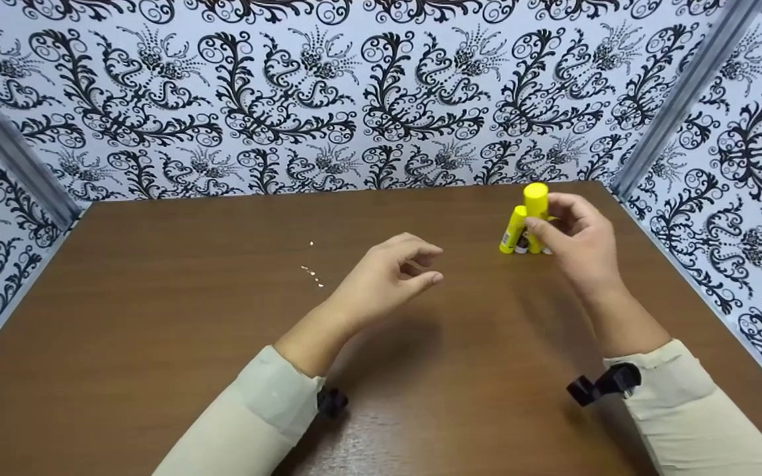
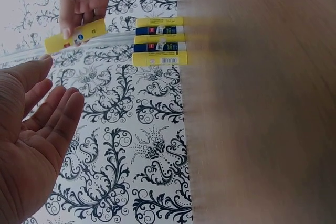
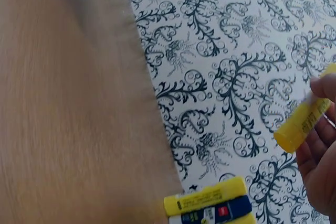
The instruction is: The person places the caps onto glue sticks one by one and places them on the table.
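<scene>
My right hand point(image 1: 589, 248) pinches a yellow glue stick point(image 1: 536, 198) between thumb and fingers, above the table's back right. In the left wrist view this glue stick point(image 2: 76, 36) is off the table, apart from a row of glue sticks point(image 2: 160, 39). That row stands upright, side by side, yellow ones alternating with dark blue ones; from the head, the held stick and right hand hide part of it, leaving an end yellow stick point(image 1: 512, 231) visible. My left hand point(image 1: 384, 274) hovers over the table's middle, fingers loosely bent and thumb apart, holding nothing.
The brown wooden table point(image 1: 156, 317) has small white specks point(image 1: 313, 272) left of my left hand. Patterned black-and-white panels point(image 1: 288, 99) enclose the back and both sides, with grey strips point(image 1: 678, 99) at the corners.
</scene>
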Motion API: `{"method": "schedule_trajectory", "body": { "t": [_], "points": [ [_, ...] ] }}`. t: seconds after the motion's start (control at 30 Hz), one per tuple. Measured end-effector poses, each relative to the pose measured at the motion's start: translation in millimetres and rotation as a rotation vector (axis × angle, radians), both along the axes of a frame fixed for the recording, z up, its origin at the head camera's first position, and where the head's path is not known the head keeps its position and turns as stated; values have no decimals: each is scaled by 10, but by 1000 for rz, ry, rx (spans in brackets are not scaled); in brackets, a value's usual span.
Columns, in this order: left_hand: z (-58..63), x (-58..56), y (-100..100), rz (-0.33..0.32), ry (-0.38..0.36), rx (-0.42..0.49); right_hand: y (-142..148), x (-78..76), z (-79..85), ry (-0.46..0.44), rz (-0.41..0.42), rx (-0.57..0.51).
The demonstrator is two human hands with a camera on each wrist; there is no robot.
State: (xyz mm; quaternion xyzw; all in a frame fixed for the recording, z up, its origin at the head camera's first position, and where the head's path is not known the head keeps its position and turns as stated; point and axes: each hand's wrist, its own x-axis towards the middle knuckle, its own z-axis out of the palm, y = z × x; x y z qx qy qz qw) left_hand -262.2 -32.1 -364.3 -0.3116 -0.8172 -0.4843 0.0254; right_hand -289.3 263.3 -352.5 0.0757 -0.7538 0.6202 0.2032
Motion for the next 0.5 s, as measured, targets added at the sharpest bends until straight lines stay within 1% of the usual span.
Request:
{"method": "schedule_trajectory", "body": {
  "t": [0.1, 0.2, 0.33, 0.5],
  "points": [
    [10, -6, 23, -5, 6, -8, 80, -47, -9, -17, -66, -35],
    [8, -12, 45, -9, 6, -13, 157, -98, -12, -25, -109, -102],
    [-13, -20, 74, -11, 5, -21, 258, -163, -21, -28, -133, -217],
    [-32, -27, 115, -17, 9, -31, 426, -240, -55, -49, -182, -279]
  ]
}}
